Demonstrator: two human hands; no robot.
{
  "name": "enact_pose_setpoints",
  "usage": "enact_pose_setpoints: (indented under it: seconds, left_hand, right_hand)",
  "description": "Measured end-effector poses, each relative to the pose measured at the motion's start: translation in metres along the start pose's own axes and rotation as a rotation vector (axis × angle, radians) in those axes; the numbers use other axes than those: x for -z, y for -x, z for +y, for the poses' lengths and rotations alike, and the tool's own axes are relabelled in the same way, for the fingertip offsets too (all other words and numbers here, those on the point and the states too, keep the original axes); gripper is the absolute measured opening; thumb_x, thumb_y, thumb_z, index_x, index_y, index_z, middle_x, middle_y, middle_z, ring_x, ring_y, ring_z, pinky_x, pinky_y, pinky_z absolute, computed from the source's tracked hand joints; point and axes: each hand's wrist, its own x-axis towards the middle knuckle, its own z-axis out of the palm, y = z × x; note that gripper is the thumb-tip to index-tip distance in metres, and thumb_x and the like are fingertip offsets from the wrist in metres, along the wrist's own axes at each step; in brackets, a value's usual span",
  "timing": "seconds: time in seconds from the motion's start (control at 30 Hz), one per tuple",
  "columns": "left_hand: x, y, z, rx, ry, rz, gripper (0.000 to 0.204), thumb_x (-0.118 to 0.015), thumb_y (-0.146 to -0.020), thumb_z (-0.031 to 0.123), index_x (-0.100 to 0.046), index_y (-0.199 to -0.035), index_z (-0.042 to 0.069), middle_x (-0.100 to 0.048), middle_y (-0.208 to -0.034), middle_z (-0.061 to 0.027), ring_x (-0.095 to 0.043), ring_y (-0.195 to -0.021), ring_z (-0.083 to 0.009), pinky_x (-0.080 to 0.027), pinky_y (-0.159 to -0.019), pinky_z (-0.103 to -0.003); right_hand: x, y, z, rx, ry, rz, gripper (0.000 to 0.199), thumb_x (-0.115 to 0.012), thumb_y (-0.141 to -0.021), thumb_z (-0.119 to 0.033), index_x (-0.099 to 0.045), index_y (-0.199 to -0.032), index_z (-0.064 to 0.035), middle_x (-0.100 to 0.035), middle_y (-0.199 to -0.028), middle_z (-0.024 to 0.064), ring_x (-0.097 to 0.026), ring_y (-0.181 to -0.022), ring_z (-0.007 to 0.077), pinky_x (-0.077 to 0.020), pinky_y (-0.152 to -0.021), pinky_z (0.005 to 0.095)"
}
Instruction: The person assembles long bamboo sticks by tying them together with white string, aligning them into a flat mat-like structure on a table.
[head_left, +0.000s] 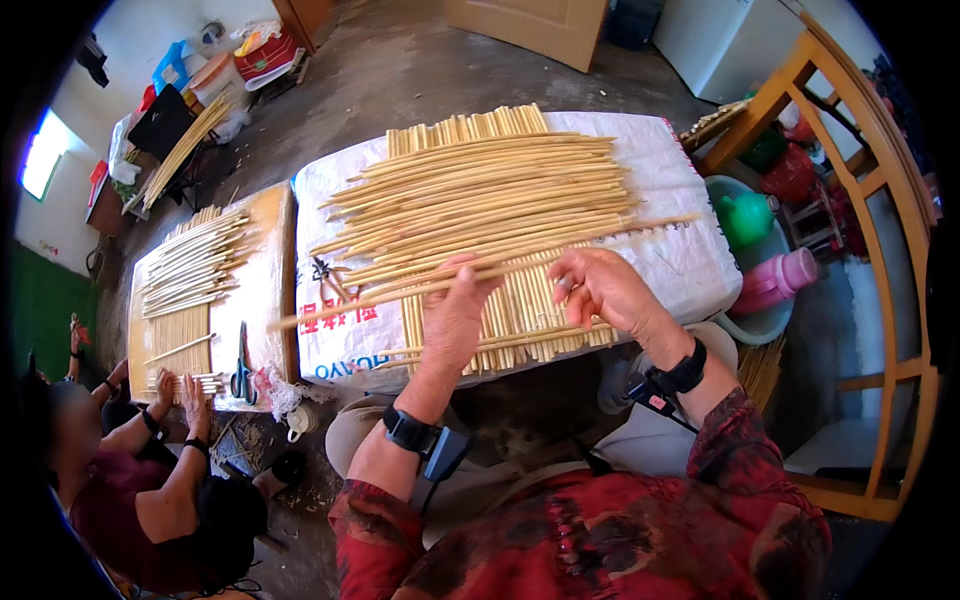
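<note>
My left hand (pixel 456 318) is closed around a long, thin straw-coloured stalk (pixel 365 299), held slantwise over the table. Beyond its right end my right hand (pixel 612 286) has its fingers curled in toward the thumb; a small greyish bit shows at the fingertips, too unclear to name. Under both hands lies a row of stalks (pixel 527 325) set side by side, pointing away from me. Across that row rests a broad pile of long stalks (pixel 480 190). A pair of dark-handled pliers or clippers (pixel 330 280) lies left of the pile.
A white printed sheet (pixel 660 165) covers my table. On the left, a co-worker's hands (pixel 180 392) press stalks on a lower wooden table (pixel 268 235), near scissors (pixel 240 368). At right are a basin (pixel 765 318) with a pink flask (pixel 778 280) and a wooden frame (pixel 880 215).
</note>
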Motion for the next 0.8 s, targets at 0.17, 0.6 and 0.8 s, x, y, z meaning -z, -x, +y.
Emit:
enact_pose_setpoints:
  seconds: [0.17,0.6,0.8]
  left_hand:
    - [0.009,-0.007,0.005,0.001,0.040,0.059,0.015,-0.053,-0.092,0.009,-0.057,-0.105,0.006,-0.059,-0.104,-0.0060,-0.061,-0.096,-0.0215,-0.054,-0.084,-0.037]
    - [0.022,-0.005,0.002,0.071,0.046,0.137,0.020,-0.059,-0.090,0.016,-0.059,-0.106,0.005,-0.063,-0.103,-0.0083,-0.061,-0.095,-0.0205,-0.056,-0.079,-0.034]
    - [0.022,-0.004,-0.001,0.064,0.044,0.135,0.022,-0.056,-0.091,0.013,-0.055,-0.111,0.003,-0.061,-0.109,-0.0115,-0.061,-0.098,-0.0226,-0.055,-0.083,-0.037]
  right_hand:
    - [0.008,-0.008,0.028,0.086,-0.092,-0.015,0.041,-0.059,-0.090,-0.035,-0.055,-0.107,0.0011,-0.062,-0.090,0.0088,-0.064,-0.071,0.0169,-0.0531,-0.054,0.0270]
    - [0.021,-0.027,0.042,0.385,-0.460,0.084,0.030,-0.060,-0.090,-0.027,-0.057,-0.106,-0.0014,-0.064,-0.084,0.0070,-0.063,-0.075,0.0145,-0.0539,-0.067,0.0272]
    - [0.025,-0.031,0.045,0.406,-0.484,0.104,0.029,-0.059,-0.090,-0.027,-0.058,-0.105,-0.0019,-0.064,-0.085,0.0074,-0.063,-0.072,0.0149,-0.0533,-0.065,0.0265]
